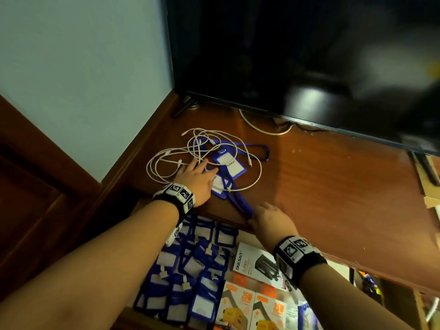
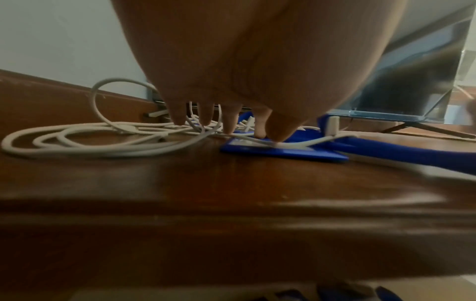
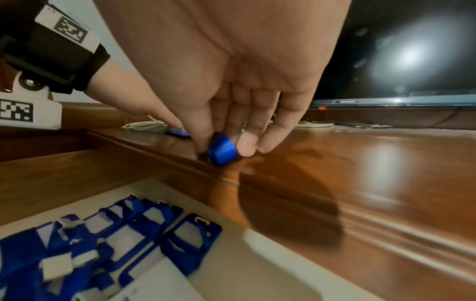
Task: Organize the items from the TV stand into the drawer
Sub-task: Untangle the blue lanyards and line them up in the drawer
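On the wooden TV stand [image 1: 333, 186] lies a tangle of white cables [image 1: 166, 163] over blue badge holders [image 1: 229, 166] with blue lanyards. My left hand [image 1: 197, 169] rests flat on them, and its straight fingertips [image 2: 229, 128] press the cables [image 2: 77, 140] and one badge holder [image 2: 283, 152]. At the stand's front edge my right hand [image 1: 256, 216] pinches a loop of blue lanyard [image 3: 222, 151] between thumb and fingers. The open drawer [image 3: 257, 264] below holds several blue badge holders [image 1: 190, 270].
A black TV [image 1: 285, 55] stands at the back of the stand, with a cable [image 1: 264, 129] running under it. The wall [image 1: 83, 67] closes off the left side. Boxed chargers [image 1: 257, 263] and orange boxes [image 1: 240, 303] fill the drawer's right part.
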Motion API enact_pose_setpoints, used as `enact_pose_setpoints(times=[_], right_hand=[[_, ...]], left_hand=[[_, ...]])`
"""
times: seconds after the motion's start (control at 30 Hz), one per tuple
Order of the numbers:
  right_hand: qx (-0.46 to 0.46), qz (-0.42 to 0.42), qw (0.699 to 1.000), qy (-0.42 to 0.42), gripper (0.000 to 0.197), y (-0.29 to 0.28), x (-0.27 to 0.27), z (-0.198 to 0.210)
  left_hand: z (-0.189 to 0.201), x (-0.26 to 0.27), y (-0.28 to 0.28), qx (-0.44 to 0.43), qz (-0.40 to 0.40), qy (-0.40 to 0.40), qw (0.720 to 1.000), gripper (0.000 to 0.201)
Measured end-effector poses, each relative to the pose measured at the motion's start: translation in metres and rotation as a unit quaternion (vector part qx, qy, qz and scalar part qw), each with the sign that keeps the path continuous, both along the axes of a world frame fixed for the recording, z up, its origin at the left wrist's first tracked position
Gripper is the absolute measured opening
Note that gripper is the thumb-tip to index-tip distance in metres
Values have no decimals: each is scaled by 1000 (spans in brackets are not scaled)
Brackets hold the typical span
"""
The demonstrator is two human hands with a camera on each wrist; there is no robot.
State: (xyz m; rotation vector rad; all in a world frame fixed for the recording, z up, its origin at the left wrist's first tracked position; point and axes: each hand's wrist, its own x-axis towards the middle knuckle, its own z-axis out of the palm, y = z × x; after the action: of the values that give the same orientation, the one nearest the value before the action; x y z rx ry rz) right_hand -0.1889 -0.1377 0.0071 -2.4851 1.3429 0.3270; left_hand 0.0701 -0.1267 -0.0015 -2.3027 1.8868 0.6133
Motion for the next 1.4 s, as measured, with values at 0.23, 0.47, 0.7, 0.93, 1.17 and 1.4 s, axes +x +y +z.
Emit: enact_pose_setpoints(times=[0.23,0.47,0.7,0.93,1.17,1.4], right_hand=[[-2,-107,993,-54,16,-21,-65,34],[-103,-148,965,-193,16,-39,-83,103],[-190,-124,929,-291,17,-40,-69,189],[-188,-99,900,-380,16,-42,-59,255],[-219,-68,877,-423,11,-30,-60,308],[-282,-94,824,-483,6,-29,-75,354]], left_hand=[[13,14,-20,33,32,-14,999,55],[15,16,-27,59,46,-20,997,57],[28,14,-30,72,67,10,995,58],[108,-21,-28,33,88,66,993,58],[189,-105,6,-72,-77,298,949,90],[207,-124,9,-149,-37,449,880,17]])
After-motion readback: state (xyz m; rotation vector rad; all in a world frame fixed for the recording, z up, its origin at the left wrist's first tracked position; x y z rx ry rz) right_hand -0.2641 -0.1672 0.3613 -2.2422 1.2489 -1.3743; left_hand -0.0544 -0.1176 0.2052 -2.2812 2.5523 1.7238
